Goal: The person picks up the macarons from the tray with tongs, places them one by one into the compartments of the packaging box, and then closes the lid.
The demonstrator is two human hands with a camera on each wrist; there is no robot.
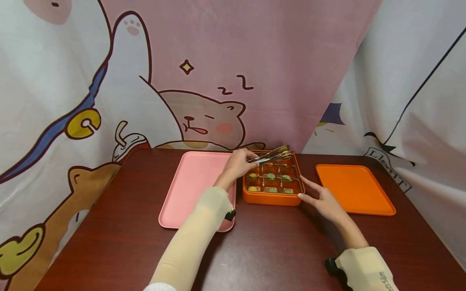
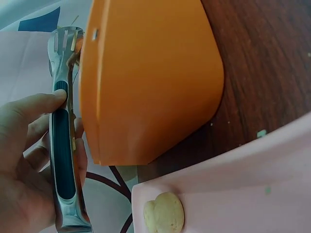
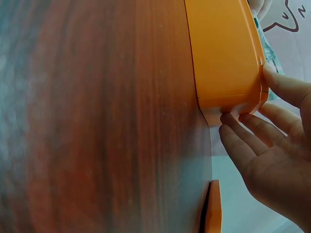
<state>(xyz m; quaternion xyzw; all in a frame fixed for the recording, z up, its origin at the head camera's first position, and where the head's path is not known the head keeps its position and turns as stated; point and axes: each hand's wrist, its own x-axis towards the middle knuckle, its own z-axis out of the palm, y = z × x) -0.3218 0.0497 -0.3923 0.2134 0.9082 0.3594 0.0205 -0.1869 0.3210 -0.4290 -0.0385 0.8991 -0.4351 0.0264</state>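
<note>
My left hand [image 1: 237, 165] holds metal tongs [image 2: 63, 155] with dark inlaid handles, thumb on one arm and fingers on the other. Their tips reach over the back of an orange box [image 1: 271, 199] divided into compartments. Yellow pieces [image 1: 253, 188] and green pieces [image 1: 271, 176] sit in the two nearer rows. Whether the tongs hold a piece is hard to tell. At the box's front right corner, my right hand [image 1: 322, 201] touches the wall with extended fingers and thumb. A pale yellow, lobed piece [image 2: 167, 213] lies on the pink tray [image 1: 191, 186].
The pink tray stands just left of the box. To the right lies a flat orange lid or tray [image 1: 354, 189]. Small green crumbs [image 2: 262, 133] dot the dark wooden table [image 1: 262, 250]. A printed cloth [image 1: 291, 72] hangs behind the table.
</note>
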